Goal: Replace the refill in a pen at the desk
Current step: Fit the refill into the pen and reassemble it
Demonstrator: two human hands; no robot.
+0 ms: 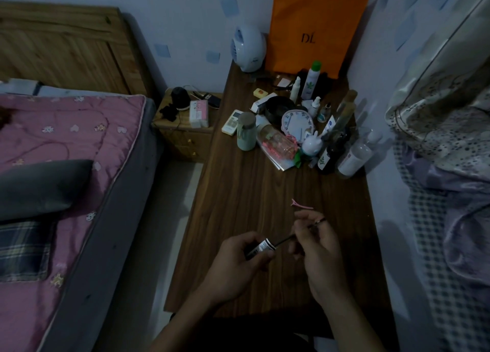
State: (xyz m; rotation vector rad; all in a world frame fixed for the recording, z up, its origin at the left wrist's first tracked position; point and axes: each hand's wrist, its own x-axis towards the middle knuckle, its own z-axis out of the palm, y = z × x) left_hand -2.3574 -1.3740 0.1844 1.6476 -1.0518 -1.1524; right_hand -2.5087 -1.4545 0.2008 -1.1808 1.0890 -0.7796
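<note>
While you sit at the dark wooden desk (238, 192), your left hand (236, 266) closes its grip around the black pen barrel (258, 248), which carries a white label band near its open end. Your right hand (315, 245) pinches a thin dark refill (305, 228) between thumb and fingers; the refill runs up to the right from the barrel's mouth, and its far tip shows past your fingers. Both are held just above the desk, near its front edge. Just beyond your right hand a pink hair clip (301, 204) lies flat on the wood. Farther back stands a crowd of containers: a pale green jar (246, 135) with a grey lid, a clear bottle (277, 140) lying on its side with pinkish contents, a white spray bottle (310, 82) with a green cap, and several dark and clear bottles whose contents you cannot make out in this dim light. An orange bag (315, 25) leans against the wall.
</note>
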